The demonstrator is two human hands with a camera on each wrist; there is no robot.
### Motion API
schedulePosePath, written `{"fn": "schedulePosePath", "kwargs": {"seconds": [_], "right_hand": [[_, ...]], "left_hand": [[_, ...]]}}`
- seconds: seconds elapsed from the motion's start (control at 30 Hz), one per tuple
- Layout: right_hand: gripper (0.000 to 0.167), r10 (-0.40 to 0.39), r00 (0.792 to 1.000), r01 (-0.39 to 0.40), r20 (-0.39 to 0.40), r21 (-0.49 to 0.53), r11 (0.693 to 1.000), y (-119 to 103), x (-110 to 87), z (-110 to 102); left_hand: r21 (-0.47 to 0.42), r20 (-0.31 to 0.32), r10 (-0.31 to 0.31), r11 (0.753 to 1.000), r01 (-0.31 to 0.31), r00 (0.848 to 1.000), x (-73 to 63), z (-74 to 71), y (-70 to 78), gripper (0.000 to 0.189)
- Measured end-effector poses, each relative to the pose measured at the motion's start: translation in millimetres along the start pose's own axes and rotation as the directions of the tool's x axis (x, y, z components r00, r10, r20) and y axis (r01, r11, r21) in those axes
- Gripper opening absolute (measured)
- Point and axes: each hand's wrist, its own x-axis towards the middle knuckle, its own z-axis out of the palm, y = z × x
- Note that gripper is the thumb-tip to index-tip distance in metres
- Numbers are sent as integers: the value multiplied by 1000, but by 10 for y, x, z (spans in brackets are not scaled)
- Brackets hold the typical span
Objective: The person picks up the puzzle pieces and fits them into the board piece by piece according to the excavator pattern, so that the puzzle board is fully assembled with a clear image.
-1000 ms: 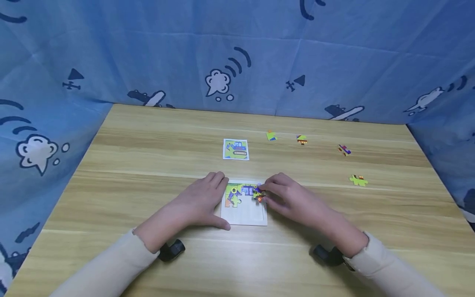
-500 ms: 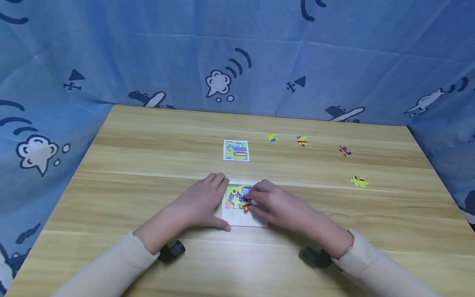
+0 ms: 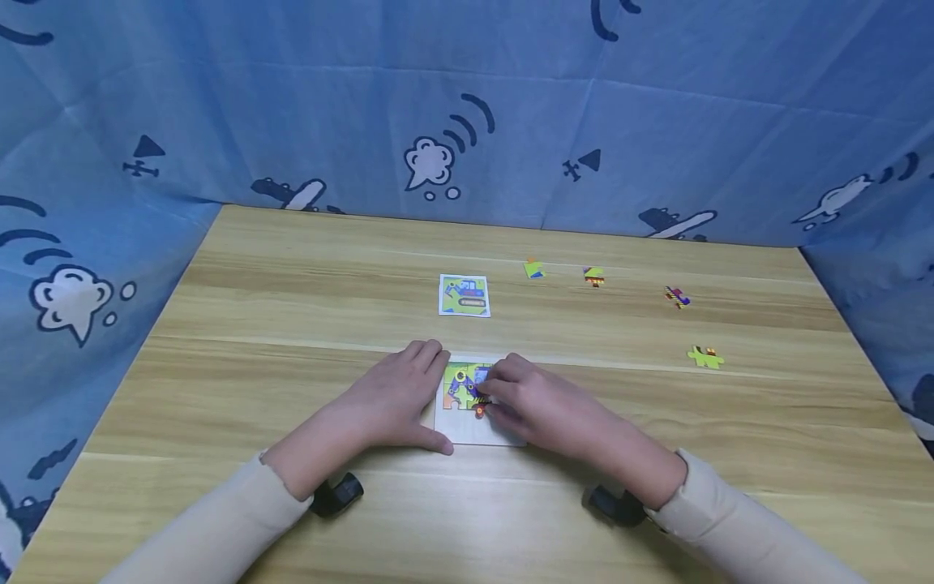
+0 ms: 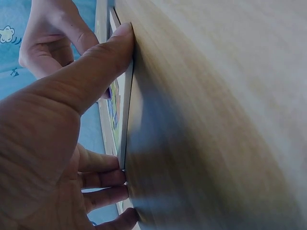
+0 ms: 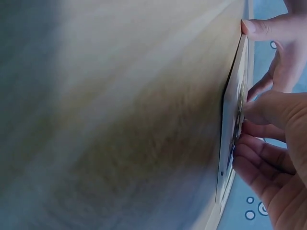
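Observation:
A white puzzle board (image 3: 474, 431) lies flat in front of me, with joined pieces of a green and blue picture along its upper left. My left hand (image 3: 390, 397) rests at the board's left side, fingertips along that edge and thumb stretched to the near left corner; the left wrist view shows them touching the frame. Over the board, my right hand (image 3: 543, 405) pinches a jigsaw piece (image 3: 480, 403) with yellow-black stripes and an orange-red tab, close against the joined pieces. The right fingers partly cover this piece and the board's right half.
A small picture card (image 3: 464, 295) of a blue excavator lies beyond the board. Several loose jigsaw pieces are spread to the right, among them a green one (image 3: 705, 357) and a purple striped one (image 3: 677, 298). A blue patterned curtain (image 3: 328, 105) hangs behind the table.
My right hand has moved left from the board's right edge with the striped jigsaw piece, bringing it up to the joined pieces, then slightly further left. The left hand has stayed put.

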Motion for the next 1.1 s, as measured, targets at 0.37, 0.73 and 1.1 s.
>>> {"fn": "schedulePosePath", "kwargs": {"seconds": [0.37, 0.73, 1.1], "right_hand": [[26, 34, 999, -34, 7, -6, 999, -45, 31, -10], [27, 42, 999, -43, 19, 39, 998, -30, 17, -14], [25, 194, 981, -192, 5, 159, 968, 402, -144, -193]], "left_hand": [[-17, 6, -1, 1000, 1, 1000, -3, -7, 4, 119], [-22, -4, 9, 1000, -9, 1000, -8, -11, 9, 118], [-23, 11, -6, 1000, 6, 1000, -14, -8, 25, 120]]}}
